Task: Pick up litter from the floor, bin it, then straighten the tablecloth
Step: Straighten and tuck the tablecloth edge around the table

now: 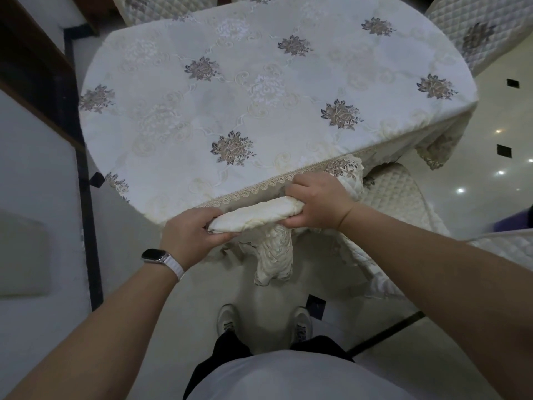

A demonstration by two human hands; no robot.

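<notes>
While I stand at the near edge of the worktop (95, 157), both my hands are clenched on the tablecloth (259, 90), which covers the whole top and hangs over the sides. My left hand (189, 230) grips one end of a rolled-up bunch of the cloth's hem, thumb on top and fingers curled under it. My right hand (318, 200) grips the other end, knuckles up, just below the scalloped lace trim (259, 187) that runs along the worktop's near edge. Between my hands the roll (259, 216) lies nearly level, slightly higher on the right. Below it a fold of embroidered cloth (274, 258) hangs down toward the floor (461, 356).

On my left wrist sits a watch (157, 256) with a pale strap. The cloth on top lies flat, cream with scattered brown-and-grey flower patches. A quilted chair (395, 192) stands just beside my right hand, partly under the hanging cloth, and another quilted chair (478, 30) is at the far right corner. My two pale shoes (227, 319) rest on the glossy tiled floor near the worktop's edge. I see no litter on the visible floor.
</notes>
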